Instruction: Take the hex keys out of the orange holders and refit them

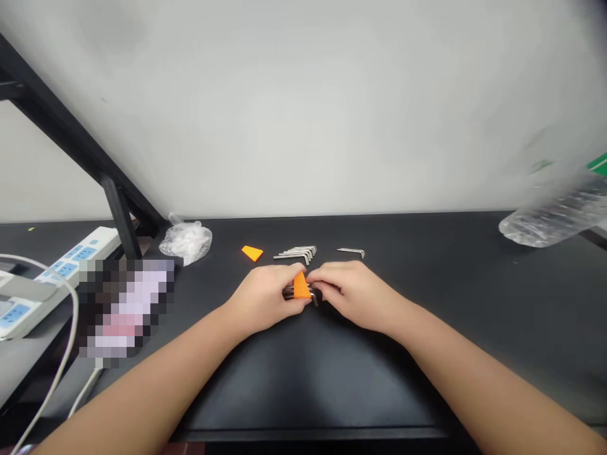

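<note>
Both my hands meet at the middle of the black table (427,354). My left hand (265,297) is closed around an orange holder (301,285) with dark hex keys in it. From the other side, my right hand (353,292) pinches the same set, its fingertips on the keys. Behind the hands lie a row of silver hex keys (298,253), a single silver hex key (351,251) and a loose orange plastic piece (252,253).
A crumpled clear plastic bag (186,241) lies at the back left by a black slanted frame (118,202). A white power strip (52,272) with cables sits at the far left. At the far right a clear plastic bottle (554,218) lies on its side. A white wall (308,107) backs the table.
</note>
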Tool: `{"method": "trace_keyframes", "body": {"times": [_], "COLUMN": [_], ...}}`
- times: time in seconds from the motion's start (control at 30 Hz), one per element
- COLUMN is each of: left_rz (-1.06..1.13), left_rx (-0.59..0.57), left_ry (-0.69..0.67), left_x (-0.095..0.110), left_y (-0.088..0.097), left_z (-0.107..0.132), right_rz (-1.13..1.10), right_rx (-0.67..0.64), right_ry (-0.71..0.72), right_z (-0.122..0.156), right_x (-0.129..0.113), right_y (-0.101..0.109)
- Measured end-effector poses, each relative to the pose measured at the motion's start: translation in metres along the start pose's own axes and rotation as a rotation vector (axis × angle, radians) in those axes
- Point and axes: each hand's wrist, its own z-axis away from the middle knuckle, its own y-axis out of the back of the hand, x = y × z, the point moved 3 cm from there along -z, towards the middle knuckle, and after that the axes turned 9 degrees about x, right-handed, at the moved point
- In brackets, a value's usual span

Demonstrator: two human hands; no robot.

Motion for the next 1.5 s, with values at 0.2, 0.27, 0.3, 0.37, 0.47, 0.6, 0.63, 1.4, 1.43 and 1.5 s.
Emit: {"method": "trace_keyframes", "body": {"times": [0.2, 0.27, 0.3, 0.37, 0.47, 0.6, 0.63, 1.4, 1.43, 1.5], "left_rz": [-0.045, -0.056, -0.061, -0.069, -0.066, -0.032, -0.019, -0.094, -0.1, -0.113], "left_rx": [-0.012, -0.012, -0.011, -0.007, 0.001, 0.013, 0.017, 0.034, 0.028, 0.014], "left_ry": [0.047, 0.046, 0.045, 0.043, 0.027, 0.003, 0.001, -0.047, -0.038, -0.035], "left_x": [-0.005, -0.007, -0.007, -0.009, -0.011, -0.012, -0.012, -0.016, -0.017, -0.017], "left_y": [0.002, 0.001, 0.0, -0.001, -0.003, -0.004, -0.004, -0.009, -0.009, -0.01], "left_z": [0.0, 0.0, 0.0, 0.0, 0.0, 0.0, -0.001, 0.0, 0.0, 0.0], "right_rz": [0.381, 0.42, 0.43, 0.451, 0.429, 0.232, 0.189, 0.271, 0.326, 0.401], "right_rx": [0.014, -0.085, -0.129, -0.187, -0.2, -0.131, -0.11, 0.146, 0.172, 0.155], "right_ry": [-0.189, -0.231, -0.248, -0.273, -0.258, -0.099, -0.059, -0.187, -0.237, -0.298], "right_z": [0.003, 0.004, 0.005, 0.005, 0.004, 0.0, -0.001, -0.002, -0.001, 0.001], "right_x": [0.044, 0.051, 0.051, 0.046, 0.034, 0.021, 0.019, 0.049, 0.062, 0.084], "right_y": [0.025, 0.024, 0.022, 0.018, 0.013, 0.009, 0.009, 0.019, 0.024, 0.031]}}
